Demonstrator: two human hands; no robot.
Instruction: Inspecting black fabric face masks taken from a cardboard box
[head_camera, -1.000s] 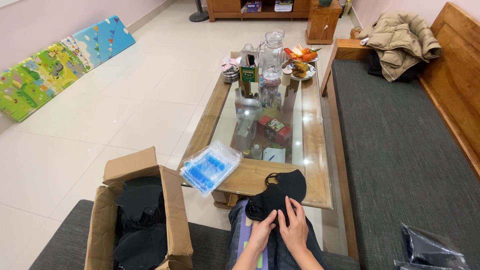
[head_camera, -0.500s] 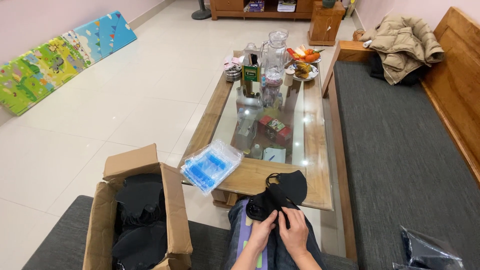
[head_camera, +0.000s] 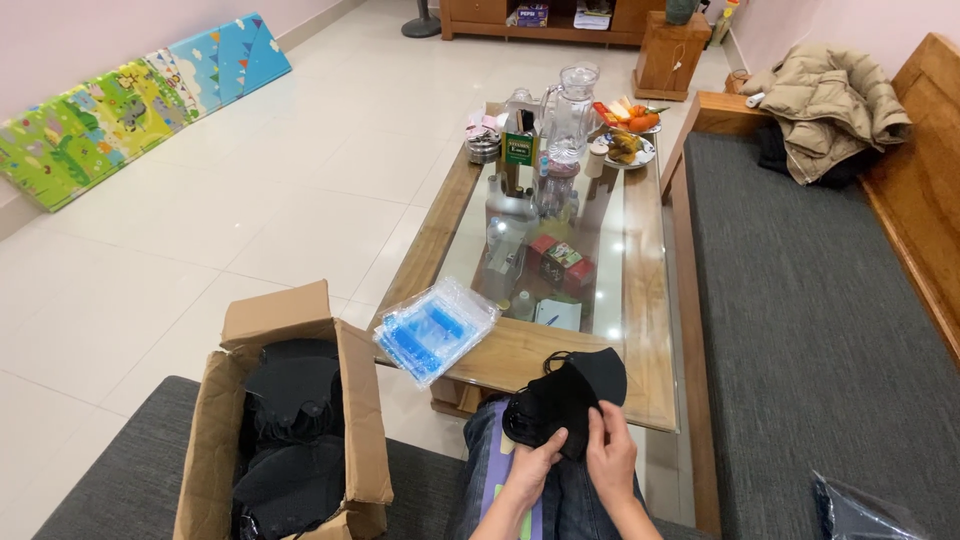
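A glass pitcher and a plate of fruit stand at the far end of the glass-topped desk. A tan jacket lies on the grey bench cushion; a folded colourful play mat leans against the wall.

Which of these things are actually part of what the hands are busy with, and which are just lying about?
In use: black fabric face mask, left hand, right hand, open cardboard box of black masks, clear plastic bags with blue print.

Lying about: glass pitcher, fruit plate, beige jacket, colourful play mat.

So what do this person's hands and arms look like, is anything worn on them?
Both hands, left and right, are bare: no gloves, rings or watch show. The forearms are uncovered as far as the frame's lower edge, so no sleeves appear.
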